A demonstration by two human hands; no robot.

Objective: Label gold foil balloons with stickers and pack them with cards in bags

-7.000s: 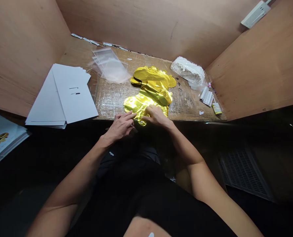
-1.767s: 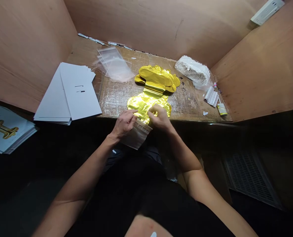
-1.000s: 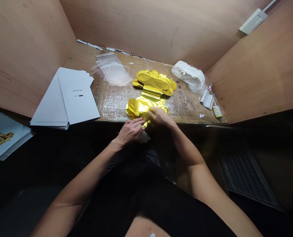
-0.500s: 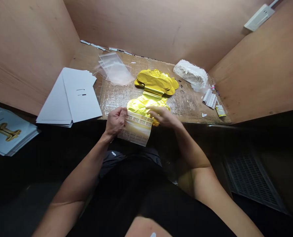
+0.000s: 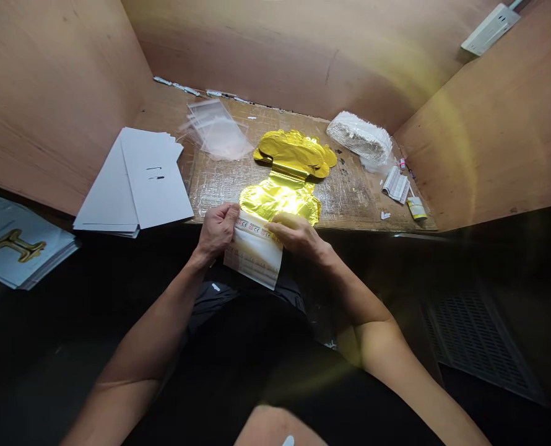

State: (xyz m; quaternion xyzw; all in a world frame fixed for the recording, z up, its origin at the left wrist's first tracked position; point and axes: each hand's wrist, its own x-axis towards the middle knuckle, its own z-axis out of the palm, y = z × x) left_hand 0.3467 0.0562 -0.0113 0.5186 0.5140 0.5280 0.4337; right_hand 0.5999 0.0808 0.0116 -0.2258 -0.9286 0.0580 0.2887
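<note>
Just off the table's front edge, a glossy sheet of small CE-marked labels (image 5: 253, 253) hangs tilted between my hands. My left hand (image 5: 218, 229) is closed on its upper left corner, thumb on top. At the upper right, the fingers of my right hand (image 5: 296, 234) are pinched together on the sheet's edge; whether a single label is between them is hidden. Right behind the sheet lies a pile of shiny gold foil balloons (image 5: 294, 155), flat and overlapping. The lower part of the pile nearly touches both hands.
White cards (image 5: 157, 186) are stacked at the left, with clear plastic bags (image 5: 220, 133) behind. Printed cards (image 5: 22, 244) sit lower left. To the right are a wrapped white bundle (image 5: 360, 135), a folded paper (image 5: 395, 186) and a yellow-labelled roll (image 5: 416, 208). Wooden panels (image 5: 275, 56) surround the table.
My right hand has moved left and slightly down, from reaching over the sheet's upper right with loose fingers to a pinch on its edge. My left hand keeps its hold.
</note>
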